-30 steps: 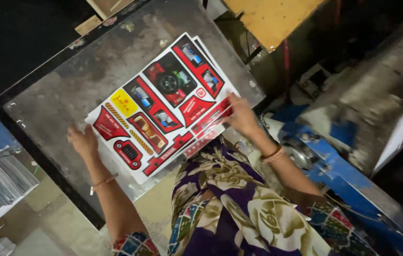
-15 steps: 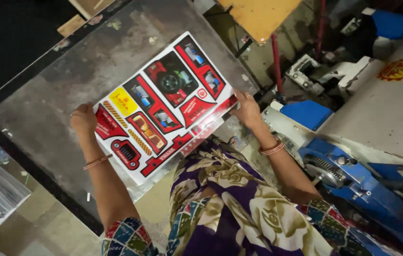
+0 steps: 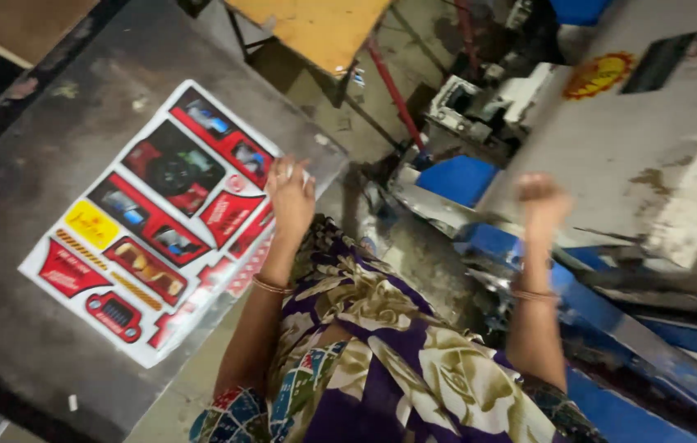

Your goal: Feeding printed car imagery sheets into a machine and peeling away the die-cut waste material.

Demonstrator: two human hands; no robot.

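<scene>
Lying flat on the grey table (image 3: 53, 107), a printed sheet (image 3: 151, 221) is seen with its long side running slantwise from the table's near edge toward its far right corner. Red, black and yellow die-cut panels are printed on it, and more sheets seem to be stacked beneath, their edges just showing along the near side. The left hand (image 3: 289, 197) is laid on the sheet's right-hand end, close to the table's right edge; the fingers are pressed down on the paper, loosely bent, and nothing is gripped between them. A thin bangle is worn at that wrist.

The right hand (image 3: 542, 198) is held up well apart from the sheet, off the table altogether, in front of a grey machine (image 3: 660, 148) with blue parts (image 3: 463, 176). It is curled into a closed fist; whether anything is enclosed in that grip cannot be told, as the view is blurred there. A bangle is worn on this wrist too.

A floral garment (image 3: 397, 361) in purple and cream is seen between the two arms, at the near side. Beyond the table's far right corner a yellow board (image 3: 315, 29) is seen on dark metal legs, and a red rod (image 3: 393, 90) is slanted beside it.
</scene>
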